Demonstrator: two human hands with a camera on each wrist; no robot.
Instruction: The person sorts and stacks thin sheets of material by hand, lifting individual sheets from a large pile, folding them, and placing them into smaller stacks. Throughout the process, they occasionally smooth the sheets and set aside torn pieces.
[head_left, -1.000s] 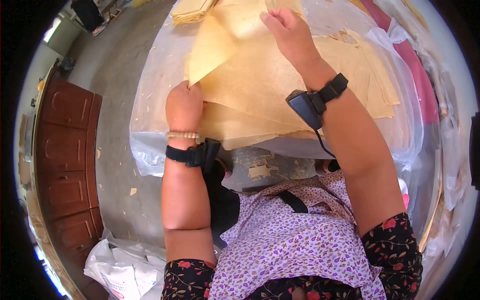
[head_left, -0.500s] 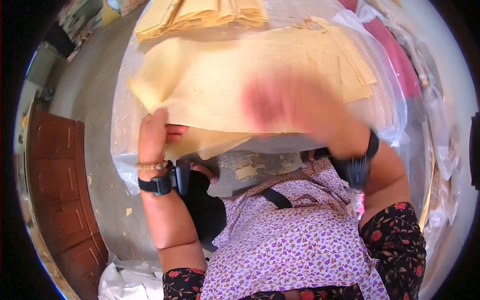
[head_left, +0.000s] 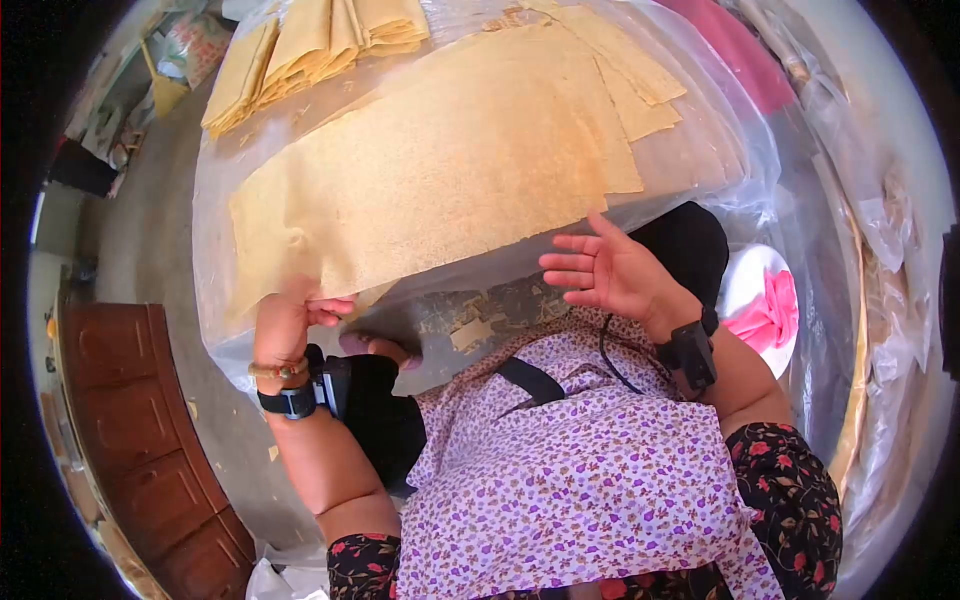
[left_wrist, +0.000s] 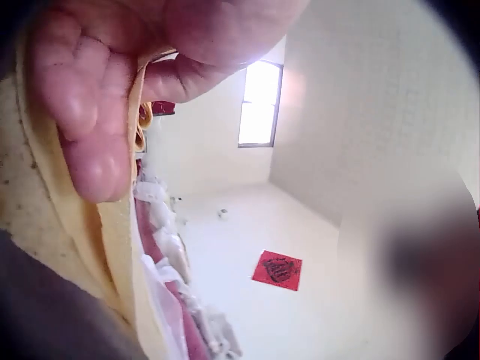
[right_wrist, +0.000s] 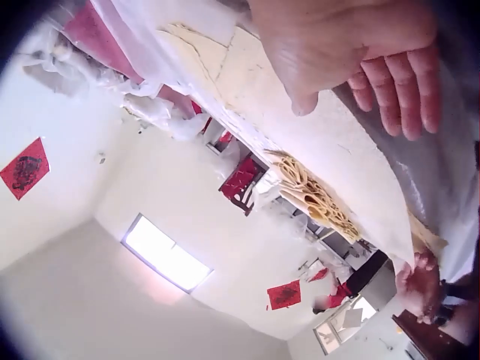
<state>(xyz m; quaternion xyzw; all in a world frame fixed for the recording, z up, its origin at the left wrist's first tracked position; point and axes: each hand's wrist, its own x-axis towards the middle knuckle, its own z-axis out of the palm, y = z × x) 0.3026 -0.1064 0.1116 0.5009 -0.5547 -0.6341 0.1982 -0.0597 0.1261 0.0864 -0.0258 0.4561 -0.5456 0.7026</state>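
A large, thin yellow sheet (head_left: pixel 440 150), slightly rough and food-like, lies across the plastic-covered table. My left hand (head_left: pixel 287 325) is at its near left corner. In the left wrist view the sheet's edge (left_wrist: pixel 112 247) runs between the thumb and the fingers (left_wrist: pixel 97 169), which pinch it. The sheet bulges a little just beyond that hand. My right hand (head_left: pixel 615 268) is off the sheet, just in front of its near right edge, fingers spread and holding nothing. In the right wrist view those fingers (right_wrist: pixel 405 94) hang straight beside the sheet's rim.
Folded stacks of similar yellow sheets (head_left: pixel 320 45) lie at the table's far left. More flat pieces (head_left: pixel 630 70) stick out at the far right. Clear plastic (head_left: pixel 740 150) drapes over the table edge. Brown cabinets (head_left: pixel 130 400) stand left; a pink cloth (head_left: pixel 765 310) is at right.
The raised, folded-over sheet has come down flat across the table. My right hand swept back towards my body and off the sheet. My left hand moved nearer and left with the corner.
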